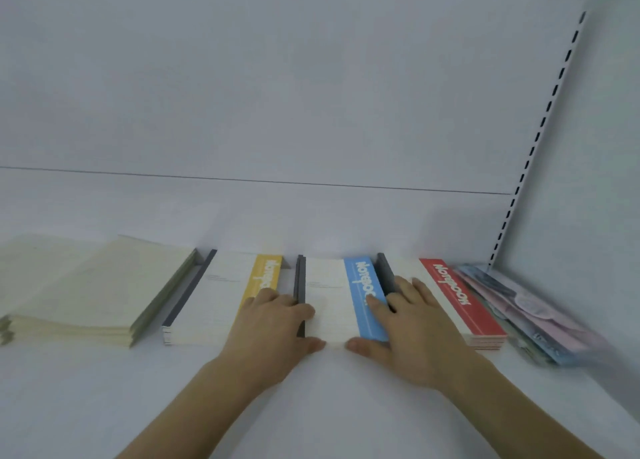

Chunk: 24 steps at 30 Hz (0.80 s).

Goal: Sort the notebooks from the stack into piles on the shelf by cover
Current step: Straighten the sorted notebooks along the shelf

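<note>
Squaring the blue-banded pile (341, 296) on the shelf (104, 389), between the yellow-banded pile (225, 296) and red-banded pile (460, 296). Left hand (273, 323) and right hand (412, 327) flat, fingers (377, 304) spread, gripping nothing. Best to press both sides inward evenly, thumbs pushing the near edge flush, without nudging neighbours

Five notebook piles (332, 299) on one shelf (104, 389), two hands (273, 323)

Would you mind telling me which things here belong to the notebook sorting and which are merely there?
Job: blue pile, yellow pile, red pile, cream pile, pastel pile, shelf, left hand, right hand.
Merely there: back panel, slotted upright.
</note>
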{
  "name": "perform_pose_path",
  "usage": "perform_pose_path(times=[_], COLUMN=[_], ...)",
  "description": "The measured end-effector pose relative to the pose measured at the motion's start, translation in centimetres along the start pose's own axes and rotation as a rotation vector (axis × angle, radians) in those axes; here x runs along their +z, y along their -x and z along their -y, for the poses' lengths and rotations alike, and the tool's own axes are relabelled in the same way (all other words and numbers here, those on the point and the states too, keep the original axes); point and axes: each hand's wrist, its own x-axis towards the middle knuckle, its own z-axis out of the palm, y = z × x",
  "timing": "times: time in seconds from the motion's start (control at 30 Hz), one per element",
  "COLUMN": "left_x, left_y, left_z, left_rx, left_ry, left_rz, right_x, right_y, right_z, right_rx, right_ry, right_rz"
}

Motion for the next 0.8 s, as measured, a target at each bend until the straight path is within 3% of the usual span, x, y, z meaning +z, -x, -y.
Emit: perform_pose_path(times=[0.2,0.53,0.8], left_x=[0.0,-0.2,-0.3], left_y=[-0.6,-1.7,-1.8], left_z=[-0.2,0.5,-0.2], left_rx=[-0.103,-0.062,-0.006], left_ry=[0.024,0.003,-0.142], left_rz=[0.072,0.162,0.174], right_x=[0.3,-0.6,-0.7], right_y=[-0.9,-1.9,-2.5], right_z=[-0.8,-2.1,-2.3], right_rx=[-0.035,-0.160,-0.127], right_ry=[-0.003,-0.017,-0.125], right_rz=[0.000,0.065,0.105])
